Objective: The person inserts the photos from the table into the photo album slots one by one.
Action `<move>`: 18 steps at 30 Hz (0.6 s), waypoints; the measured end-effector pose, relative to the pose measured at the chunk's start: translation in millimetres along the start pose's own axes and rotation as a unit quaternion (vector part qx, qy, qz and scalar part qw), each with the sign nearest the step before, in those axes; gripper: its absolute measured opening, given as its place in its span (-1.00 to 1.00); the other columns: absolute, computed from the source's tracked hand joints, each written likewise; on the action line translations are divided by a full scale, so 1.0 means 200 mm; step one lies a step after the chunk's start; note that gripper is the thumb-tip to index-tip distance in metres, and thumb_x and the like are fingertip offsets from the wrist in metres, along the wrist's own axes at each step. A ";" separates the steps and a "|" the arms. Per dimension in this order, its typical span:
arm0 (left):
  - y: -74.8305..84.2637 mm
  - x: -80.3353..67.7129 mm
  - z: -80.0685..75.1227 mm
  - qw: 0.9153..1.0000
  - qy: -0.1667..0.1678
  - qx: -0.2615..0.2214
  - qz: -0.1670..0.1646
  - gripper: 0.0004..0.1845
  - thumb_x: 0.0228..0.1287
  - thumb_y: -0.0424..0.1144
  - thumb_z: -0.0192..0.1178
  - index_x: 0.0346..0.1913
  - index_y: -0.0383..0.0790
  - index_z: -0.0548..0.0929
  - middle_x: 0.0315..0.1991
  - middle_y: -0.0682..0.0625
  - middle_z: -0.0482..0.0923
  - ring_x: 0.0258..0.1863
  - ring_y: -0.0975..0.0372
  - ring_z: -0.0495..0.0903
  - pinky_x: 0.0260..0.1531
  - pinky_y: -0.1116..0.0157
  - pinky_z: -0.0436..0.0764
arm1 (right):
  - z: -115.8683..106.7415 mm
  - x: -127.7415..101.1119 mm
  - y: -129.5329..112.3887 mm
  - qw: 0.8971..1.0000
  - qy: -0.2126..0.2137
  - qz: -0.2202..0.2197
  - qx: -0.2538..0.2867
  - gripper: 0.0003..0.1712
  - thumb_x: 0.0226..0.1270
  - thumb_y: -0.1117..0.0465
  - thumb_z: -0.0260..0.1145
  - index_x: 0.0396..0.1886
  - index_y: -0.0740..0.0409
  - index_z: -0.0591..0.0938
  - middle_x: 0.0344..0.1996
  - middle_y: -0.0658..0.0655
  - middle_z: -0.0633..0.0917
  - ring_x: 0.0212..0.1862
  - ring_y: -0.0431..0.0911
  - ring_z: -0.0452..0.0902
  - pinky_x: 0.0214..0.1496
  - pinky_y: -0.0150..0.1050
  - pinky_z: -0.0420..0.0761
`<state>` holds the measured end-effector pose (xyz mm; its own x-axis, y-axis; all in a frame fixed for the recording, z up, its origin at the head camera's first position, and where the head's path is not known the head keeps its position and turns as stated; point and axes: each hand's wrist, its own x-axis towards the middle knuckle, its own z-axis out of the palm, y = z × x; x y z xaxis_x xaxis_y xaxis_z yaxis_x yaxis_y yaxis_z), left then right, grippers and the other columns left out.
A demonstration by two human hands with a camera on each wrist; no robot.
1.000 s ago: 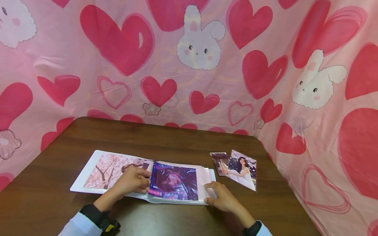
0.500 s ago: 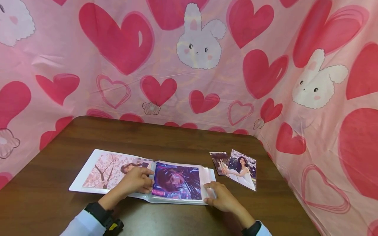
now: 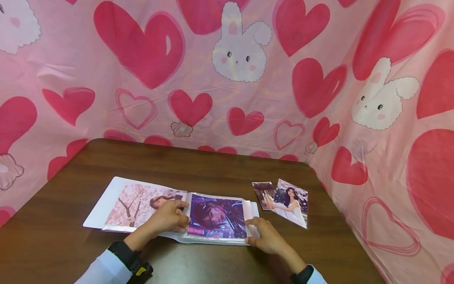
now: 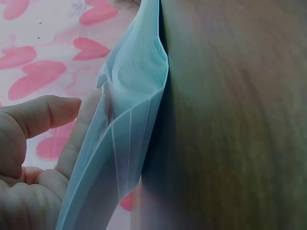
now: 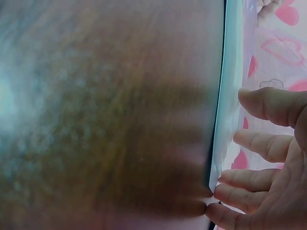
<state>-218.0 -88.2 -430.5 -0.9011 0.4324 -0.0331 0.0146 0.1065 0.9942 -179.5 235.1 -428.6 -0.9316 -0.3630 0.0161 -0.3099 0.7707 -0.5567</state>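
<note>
Evidently, the album lies under the loose-fingered left hand; the right hand, fingers spread, touches its right edge.

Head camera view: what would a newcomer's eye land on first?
Probably the pink backdrop filling the upper part, with red hearts and white rabbit faces. Then the purple photo in the open album, between left hand and right hand; two loose photos lie right of the album.
</note>
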 end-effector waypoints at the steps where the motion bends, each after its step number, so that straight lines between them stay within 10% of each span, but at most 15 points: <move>1: 0.00 0.00 0.00 1.000 -0.002 -0.002 0.000 -0.41 -0.01 -0.53 0.19 0.08 -0.77 0.23 -0.53 -0.20 0.58 -0.59 0.13 0.59 -0.52 0.17 0.63 | 0.00 0.00 0.00 1.000 -0.001 0.002 0.001 -0.52 0.03 0.21 0.42 -0.02 0.30 0.56 0.06 0.46 0.46 0.09 0.37 0.30 0.10 0.26 0.25; 11: 0.00 0.01 0.01 1.000 -0.008 0.014 0.008 -0.48 -0.04 -0.56 0.15 0.03 -0.75 0.30 -0.54 -0.18 0.58 -0.59 0.13 0.59 -0.52 0.17 0.63 | 0.00 0.00 0.00 1.000 -0.004 0.005 -0.003 -0.51 0.03 0.20 0.43 -0.03 0.30 0.56 0.06 0.44 0.46 0.09 0.36 0.31 0.09 0.25 0.27; 18: 0.02 -0.01 0.02 0.992 0.022 0.118 0.042 -0.60 -0.09 -0.54 0.24 -0.11 -0.64 0.48 -0.56 -0.10 0.59 -0.60 0.18 0.58 -0.58 0.26 0.61 | 0.00 0.00 0.00 1.000 -0.002 0.003 0.003 -0.50 0.03 0.18 0.43 -0.02 0.29 0.56 0.06 0.46 0.45 0.10 0.37 0.30 0.10 0.27 0.25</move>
<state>-213.8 -85.7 -425.8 -0.9104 0.4096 0.0580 0.1861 0.2803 0.9417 -179.3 235.5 -428.4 -0.9326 -0.3607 0.0096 -0.3034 0.7695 -0.5620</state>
